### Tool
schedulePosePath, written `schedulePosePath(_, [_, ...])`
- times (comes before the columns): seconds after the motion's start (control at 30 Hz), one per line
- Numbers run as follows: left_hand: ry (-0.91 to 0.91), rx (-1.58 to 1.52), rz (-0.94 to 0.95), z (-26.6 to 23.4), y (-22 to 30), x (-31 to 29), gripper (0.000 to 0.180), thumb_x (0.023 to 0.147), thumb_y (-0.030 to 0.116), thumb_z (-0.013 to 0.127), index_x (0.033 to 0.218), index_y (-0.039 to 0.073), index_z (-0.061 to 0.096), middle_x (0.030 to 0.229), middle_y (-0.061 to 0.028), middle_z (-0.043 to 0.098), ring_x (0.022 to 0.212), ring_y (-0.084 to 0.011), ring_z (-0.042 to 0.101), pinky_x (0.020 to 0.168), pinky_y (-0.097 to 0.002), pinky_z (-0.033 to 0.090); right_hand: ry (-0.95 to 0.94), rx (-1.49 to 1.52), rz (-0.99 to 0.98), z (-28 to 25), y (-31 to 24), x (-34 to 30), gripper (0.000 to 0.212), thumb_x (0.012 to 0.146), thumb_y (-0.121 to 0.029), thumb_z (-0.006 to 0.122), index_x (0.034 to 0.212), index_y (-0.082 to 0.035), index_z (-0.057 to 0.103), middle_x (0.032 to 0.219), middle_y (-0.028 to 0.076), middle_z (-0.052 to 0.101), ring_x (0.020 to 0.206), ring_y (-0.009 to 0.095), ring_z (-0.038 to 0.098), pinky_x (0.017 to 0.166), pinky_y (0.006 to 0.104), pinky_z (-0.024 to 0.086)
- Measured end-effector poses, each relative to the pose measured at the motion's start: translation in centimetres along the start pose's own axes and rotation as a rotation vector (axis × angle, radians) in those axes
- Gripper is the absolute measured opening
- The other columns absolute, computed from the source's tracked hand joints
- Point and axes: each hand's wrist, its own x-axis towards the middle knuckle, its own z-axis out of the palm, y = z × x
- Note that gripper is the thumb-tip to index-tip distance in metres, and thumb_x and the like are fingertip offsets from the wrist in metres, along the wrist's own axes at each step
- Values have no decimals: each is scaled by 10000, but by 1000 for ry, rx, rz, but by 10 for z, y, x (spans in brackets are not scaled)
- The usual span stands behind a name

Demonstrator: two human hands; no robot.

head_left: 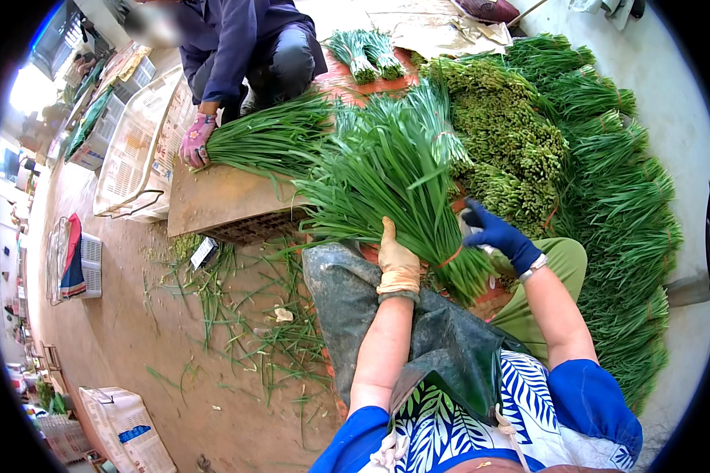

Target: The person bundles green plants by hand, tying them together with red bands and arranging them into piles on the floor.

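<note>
Showing in the head view, the tan-gloved left hand [397, 260] cups a green bunch [402, 185] over the lap; its fingers are hidden, so I cannot tell its grip. The blue-gloved right hand [503, 236] is spread wide just beside it. A red band [451, 255] already circles this bunch. Stacked bundles [611, 189] at right look done; greens [272, 130] on the low table [221, 197] seem untied. No writing is legible.

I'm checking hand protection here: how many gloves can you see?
3: a tan glove on the near left hand, a blue glove on the near right hand, and a pink glove on the co-worker opposite. A fourth may be hidden.
</note>
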Motion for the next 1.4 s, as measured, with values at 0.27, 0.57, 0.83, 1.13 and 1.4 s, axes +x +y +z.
schedulePosePath(0.27, [-274, 103, 114, 19, 0, -13, 559, 894, 374, 610, 1348, 101, 431, 1286, -96, 533, 1118, -284, 543, 950, -461, 446, -202, 322, -92, 22, -28, -4, 903, 694, -242, 775, 1417, -3, 289, 1308, 149, 517, 1188, 228, 504, 1010, 333, 387])
schedulePosePath(0.57, [53, 279, 150, 4, 2, -1, 426, 899, 292, 622, 1280, 157, 487, 1062, 19, 607, 897, -129, 596, 732, -306, 490, -44, 1351, 281, 44, 17, -92, 458, 963, -385, 404, 1189, -12, 545, 1026, 134, 643, 971, 242, 616, 949, 376, 464])
schedulePosePath(0.83, [91, 268, 236, 14, 13, -10, 365, 940, 289, 554, 1276, 162, 493, 1129, -8, 594, 943, -148, 587, 809, -338, 486, -157, 1263, -26, 17, -8, -48, 526, 952, -429, 428, 1283, -22, 474, 1235, 186, 542, 1094, 323, 559, 994, 444, 431])
schedulePosePath(1.13, [28, 361, 212, 36, 10, -24, 440, 961, 282, 501, 1361, 129, 401, 1230, -47, 538, 1062, -175, 545, 899, -370, 456, 20, 668, -189, -27, -123, 138, 467, 873, -305, 620, 1222, -4, 543, 1119, 114, 636, 960, 191, 640, 881, 314, 493])
schedulePosePath(1.4, [26, 486, 175, 37, 5, -11, 418, 968, 266, 498, 1349, 110, 427, 1226, -34, 536, 1039, -160, 550, 856, -325, 487, 359, -337, -95, 14, -22, 256, 981, 682, -559, 729, 1336, 77, 369, 1157, 301, 577, 1074, 376, 584, 896, 400, 462])
